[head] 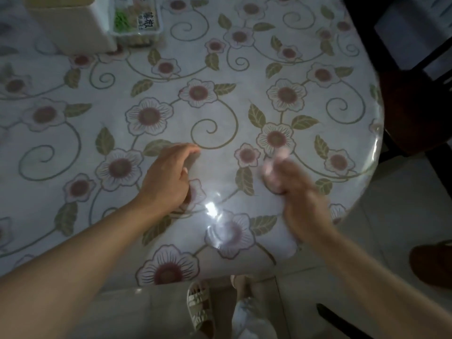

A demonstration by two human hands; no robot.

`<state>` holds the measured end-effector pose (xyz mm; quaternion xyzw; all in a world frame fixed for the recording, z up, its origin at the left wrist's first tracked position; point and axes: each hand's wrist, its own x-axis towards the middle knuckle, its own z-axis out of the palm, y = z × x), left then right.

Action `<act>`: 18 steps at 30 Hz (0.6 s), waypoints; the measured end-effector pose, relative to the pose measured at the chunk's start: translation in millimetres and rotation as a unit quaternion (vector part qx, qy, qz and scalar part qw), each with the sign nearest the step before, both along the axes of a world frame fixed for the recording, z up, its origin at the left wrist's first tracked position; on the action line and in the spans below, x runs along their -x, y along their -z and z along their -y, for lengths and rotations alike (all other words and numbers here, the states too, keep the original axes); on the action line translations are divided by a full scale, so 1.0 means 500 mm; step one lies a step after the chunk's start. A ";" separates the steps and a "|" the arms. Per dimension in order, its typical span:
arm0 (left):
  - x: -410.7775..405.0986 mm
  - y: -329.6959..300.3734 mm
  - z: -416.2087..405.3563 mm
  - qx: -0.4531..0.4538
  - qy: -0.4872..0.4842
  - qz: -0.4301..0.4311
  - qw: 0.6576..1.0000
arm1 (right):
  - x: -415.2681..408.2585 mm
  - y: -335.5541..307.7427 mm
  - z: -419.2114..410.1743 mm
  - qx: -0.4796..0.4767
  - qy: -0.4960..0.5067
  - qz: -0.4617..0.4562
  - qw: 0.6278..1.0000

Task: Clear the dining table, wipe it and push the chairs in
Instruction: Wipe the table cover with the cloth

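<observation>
The desk [220, 113] under me wears a glossy flowered cover, pale with pink blooms and green vines, and a lamp glare sits near my edge. Its rounded corner curves away on my right, where a dark chair [413, 104] stands just beside the rim, its seat clear of the top. At the far left corner a pale box [73, 25] and a clear food tub [137, 18] stand touching. My left hand [168, 174] lies with fingers straight and relaxed on the cover, holding nothing. My right hand [291, 182] is blurred; its grip is curled round a pale pinkish wad [271, 170], a cloth or tissue, I cannot tell which, pressed to the desk near the right edge. Below the near rim lie pale floor tiles and my sandal [199, 307].
</observation>
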<state>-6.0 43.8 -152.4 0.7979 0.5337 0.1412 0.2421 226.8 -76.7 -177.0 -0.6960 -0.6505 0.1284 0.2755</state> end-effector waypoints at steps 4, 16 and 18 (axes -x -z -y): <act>0.006 0.011 -0.025 -0.016 -0.076 0.016 0.997 | 0.014 -0.006 -0.103 0.036 0.175 0.012 0.984; 0.000 -0.005 -0.094 -0.023 -0.085 -0.021 0.996 | 0.011 -0.006 -0.222 -0.004 -0.043 0.013 0.999; -0.015 -0.003 -0.109 -0.016 -0.104 -0.018 0.994 | -0.041 -0.018 -0.293 -0.002 0.056 0.016 0.998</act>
